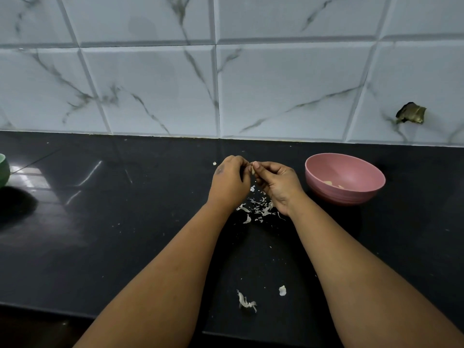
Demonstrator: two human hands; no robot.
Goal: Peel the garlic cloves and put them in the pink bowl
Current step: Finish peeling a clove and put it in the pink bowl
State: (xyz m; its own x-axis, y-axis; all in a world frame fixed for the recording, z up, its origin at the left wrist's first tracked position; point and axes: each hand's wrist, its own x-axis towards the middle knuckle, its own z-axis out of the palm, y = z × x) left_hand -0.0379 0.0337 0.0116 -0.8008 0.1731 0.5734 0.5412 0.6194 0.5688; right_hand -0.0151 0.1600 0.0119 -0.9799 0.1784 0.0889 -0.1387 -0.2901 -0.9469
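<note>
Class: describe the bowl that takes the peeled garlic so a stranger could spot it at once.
Start at the black countertop below the marbled wall tiles. Just right of the right hand stands the pink bowl, a few pale pieces inside. The only other bowl, green, sits at the far left edge.

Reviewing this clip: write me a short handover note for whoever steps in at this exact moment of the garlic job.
Left hand and right hand are raised together over the black counter, fingers pinching one garlic clove between them, mid-peel.
Pink bowl sits right of the hands, with a few pale peeled pieces inside.
Garlic skins lie scattered under the hands; more scraps lie nearer the counter edge.
Done: some cloves peeled and bowled.
Left: finish this clove and drop it in the bowl. No unpeeled cloves are visible elsewhere.
</note>
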